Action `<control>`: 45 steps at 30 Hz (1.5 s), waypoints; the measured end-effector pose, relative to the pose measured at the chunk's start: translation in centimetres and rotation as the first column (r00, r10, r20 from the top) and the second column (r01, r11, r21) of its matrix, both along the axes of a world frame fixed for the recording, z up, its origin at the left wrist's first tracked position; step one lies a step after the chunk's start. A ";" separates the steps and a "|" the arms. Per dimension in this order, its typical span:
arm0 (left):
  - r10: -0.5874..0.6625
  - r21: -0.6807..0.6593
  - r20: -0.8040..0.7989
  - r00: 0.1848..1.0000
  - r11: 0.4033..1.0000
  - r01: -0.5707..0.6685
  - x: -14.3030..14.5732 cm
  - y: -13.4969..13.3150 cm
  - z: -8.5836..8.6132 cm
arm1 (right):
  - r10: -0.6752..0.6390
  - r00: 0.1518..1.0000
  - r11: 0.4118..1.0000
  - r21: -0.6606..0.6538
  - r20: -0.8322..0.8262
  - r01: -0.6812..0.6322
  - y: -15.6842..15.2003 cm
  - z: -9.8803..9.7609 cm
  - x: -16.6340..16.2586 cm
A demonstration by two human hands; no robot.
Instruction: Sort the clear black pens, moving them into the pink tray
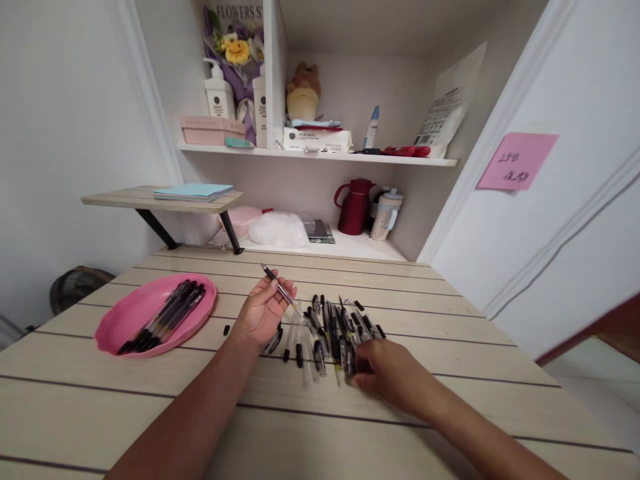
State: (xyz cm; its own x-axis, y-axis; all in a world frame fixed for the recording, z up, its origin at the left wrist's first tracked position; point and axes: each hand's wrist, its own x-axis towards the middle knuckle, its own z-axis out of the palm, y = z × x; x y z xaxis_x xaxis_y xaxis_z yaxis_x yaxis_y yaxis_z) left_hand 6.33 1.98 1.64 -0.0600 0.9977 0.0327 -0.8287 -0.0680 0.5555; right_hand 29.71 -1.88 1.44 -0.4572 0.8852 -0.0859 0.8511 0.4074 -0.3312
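Observation:
My left hand (pixel 264 308) is raised over the desk, palm up, with thumb and fingers closed on an uncapped pen (pixel 283 291). The pen has a clear barrel and a dark grip, and its tip points up and to the left. My right hand (pixel 387 367) reaches down at the right side of a loose pile of pen parts (pixel 327 327): clear barrels, black caps and thin refills. Its fingers are bent around something at the pile's edge, which I cannot make out. At the left, a pink oval tray (pixel 113 320) holds several assembled black pens (pixel 167 315).
A lone black cap (pixel 227 330) lies left of my left wrist. Behind the slatted desk (pixel 310 433) stand a small raised shelf (pixel 120 197) with blue notebooks (pixel 195 191), a red jug (pixel 356 208) and a tumbler (pixel 387 215).

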 end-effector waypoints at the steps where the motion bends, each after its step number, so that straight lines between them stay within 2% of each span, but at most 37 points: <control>1: -0.008 -0.004 0.002 1.000 1.000 0.008 0.2 -0.1 0.0 | -0.027 0.999 0.999 0.043 0.037 0.025 -0.6 -0.4 0.0; 4: -0.031 0.004 -0.007 1.000 1.000 0.031 0.7 -0.3 -0.1 | -0.079 0.994 0.992 0.109 0.078 0.070 -1.4 -1.6 -0.4; 9: -0.049 0.029 -0.023 0.999 0.998 0.049 0.8 -0.4 -0.2 | -0.073 0.994 0.995 0.080 0.082 0.067 -1.3 -2.1 -0.5; 15: 0.020 0.063 -0.013 1.000 0.998 -0.019 -0.7 0.0 0.4 | -0.039 0.995 0.993 0.112 0.089 0.029 -0.7 -0.1 -0.8; 20: 0.070 0.093 0.001 0.998 0.993 -0.070 -2.1 0.6 0.2 | 0.082 0.995 0.987 0.136 0.057 -0.089 1.1 1.2 -3.6; 24: 0.072 0.088 -0.004 0.997 0.994 -0.071 -2.4 0.9 -0.3 | 0.199 0.979 0.971 0.128 0.040 -0.203 2.0 0.6 -6.8; 30: 0.071 0.063 0.008 0.997 0.995 -0.071 -2.5 1.0 -0.5 | 0.123 0.984 0.976 0.164 0.126 -0.143 1.6 -0.4 -9.2; 36: 0.060 0.049 0.005 0.998 0.997 -0.061 -2.2 0.9 -0.7 | 0.146 0.979 0.974 0.152 0.146 -0.168 0.7 -1.2 -9.5; 38: 0.053 0.052 0.004 0.999 0.997 -0.053 -2.0 0.8 -0.7 | 0.136 0.989 0.978 0.149 0.057 -0.143 0.9 -1.2 -9.3; 41: 0.036 0.052 -0.005 0.999 0.998 -0.035 -1.4 0.6 -0.7 | 0.114 0.961 0.988 0.129 -0.253 -0.083 1.7 -0.9 -8.8; 43: 0.024 0.049 -0.013 1.000 0.999 -0.023 -0.9 0.5 -0.7 | 0.061 0.863 0.997 0.079 -0.502 -0.024 2.5 -0.6 -8.3; 45: 0.017 0.049 -0.013 1.000 0.999 -0.017 -0.4 0.3 -0.7 | -0.028 0.731 0.999 -0.008 -0.682 0.031 3.2 -0.4 -8.0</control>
